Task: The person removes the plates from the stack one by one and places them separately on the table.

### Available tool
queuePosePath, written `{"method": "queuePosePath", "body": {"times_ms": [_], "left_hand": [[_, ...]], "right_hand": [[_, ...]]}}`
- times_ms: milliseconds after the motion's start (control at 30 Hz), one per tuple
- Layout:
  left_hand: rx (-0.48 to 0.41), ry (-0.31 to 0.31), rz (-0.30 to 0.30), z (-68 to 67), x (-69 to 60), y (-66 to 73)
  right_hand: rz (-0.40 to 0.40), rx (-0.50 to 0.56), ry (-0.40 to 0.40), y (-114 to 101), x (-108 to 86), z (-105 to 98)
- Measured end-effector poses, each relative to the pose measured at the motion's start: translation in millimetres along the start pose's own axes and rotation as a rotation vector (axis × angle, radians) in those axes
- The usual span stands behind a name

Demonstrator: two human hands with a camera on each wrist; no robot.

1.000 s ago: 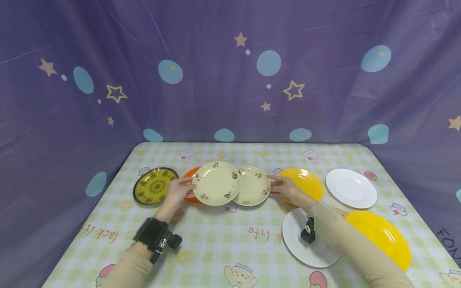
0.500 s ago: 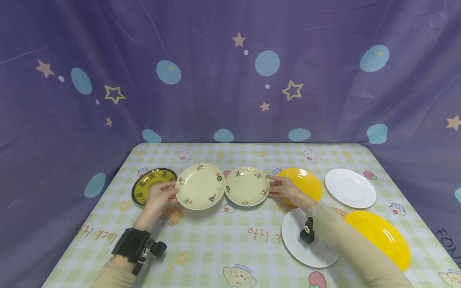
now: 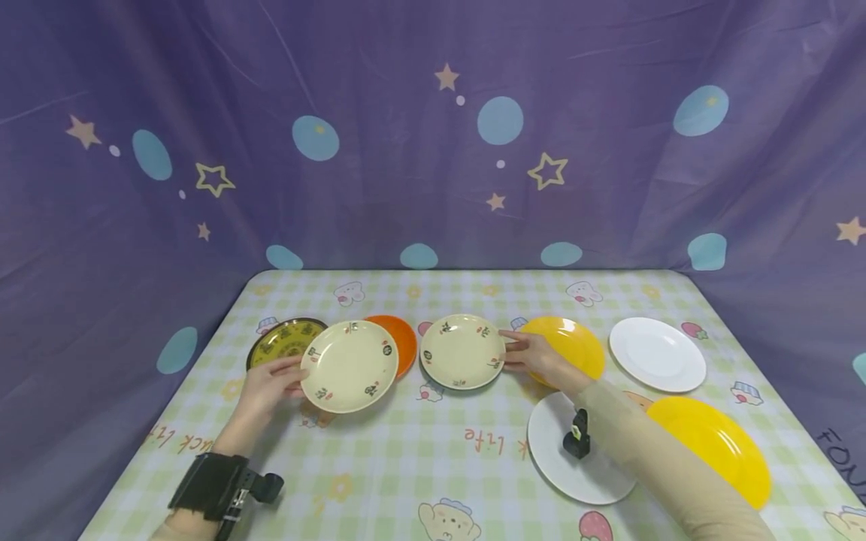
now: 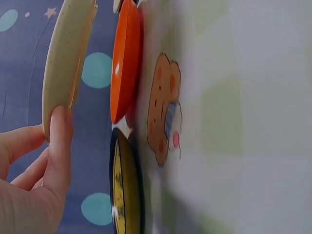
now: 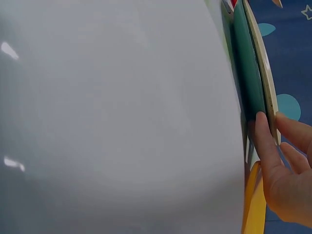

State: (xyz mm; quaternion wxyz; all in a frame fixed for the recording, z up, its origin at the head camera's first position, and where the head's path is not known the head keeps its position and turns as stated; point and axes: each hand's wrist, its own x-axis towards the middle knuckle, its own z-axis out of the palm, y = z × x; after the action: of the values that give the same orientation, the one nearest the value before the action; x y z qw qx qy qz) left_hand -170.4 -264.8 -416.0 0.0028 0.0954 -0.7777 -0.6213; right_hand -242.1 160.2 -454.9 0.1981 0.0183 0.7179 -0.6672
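My left hand (image 3: 266, 385) pinches the left rim of a cream plate (image 3: 349, 367) with small printed motifs. In the left wrist view that cream plate (image 4: 68, 53) is off the table, thumb on the near side and fingers behind. It partly covers an orange plate (image 3: 401, 342) and a dark-rimmed olive plate (image 3: 287, 340) in the head view. My right hand (image 3: 534, 355) holds the right rim of a second cream plate (image 3: 463, 352). In the right wrist view, a teal plate (image 5: 247, 63) lies directly beneath this second one, and the thumb touches near their edges.
To the right are a yellow-orange plate (image 3: 571, 347), a white plate (image 3: 658, 355) and a bright yellow plate (image 3: 717, 447). Another white plate (image 3: 575, 469) lies under the right forearm. A checked cloth (image 3: 379, 481) covers the table; a purple curtain (image 3: 379, 210) hangs behind.
My left hand has carried its cream plate leftward and toward me, off the second cream plate, showing the orange plate again. The right hand and its plate have stayed put.
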Motion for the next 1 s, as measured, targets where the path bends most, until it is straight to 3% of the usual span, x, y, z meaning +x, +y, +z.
{"method": "queuePosePath", "body": {"times_ms": [300,433,600,800,1000], "left_hand": [[-0.018,-0.020,-0.013,-22.4,-7.9,-9.3],[0.032,-0.032,-0.014,-37.2,-12.2,-16.0],[-0.005,-0.055,-0.045,-60.1,-17.8,-25.7],[-0.019,-0.073,-0.131,-82.3,-27.4,-31.2],[0.087,-0.095,-0.208,-98.6,-37.5,-35.1]], "right_hand": [[0.018,0.020,0.001,5,1.0,-1],[0.024,0.014,0.014,5,1.8,-1],[0.009,-0.012,0.021,4,1.8,0],[0.007,-0.017,0.027,4,1.1,0],[0.008,-0.031,0.023,4,0.3,0]]}}
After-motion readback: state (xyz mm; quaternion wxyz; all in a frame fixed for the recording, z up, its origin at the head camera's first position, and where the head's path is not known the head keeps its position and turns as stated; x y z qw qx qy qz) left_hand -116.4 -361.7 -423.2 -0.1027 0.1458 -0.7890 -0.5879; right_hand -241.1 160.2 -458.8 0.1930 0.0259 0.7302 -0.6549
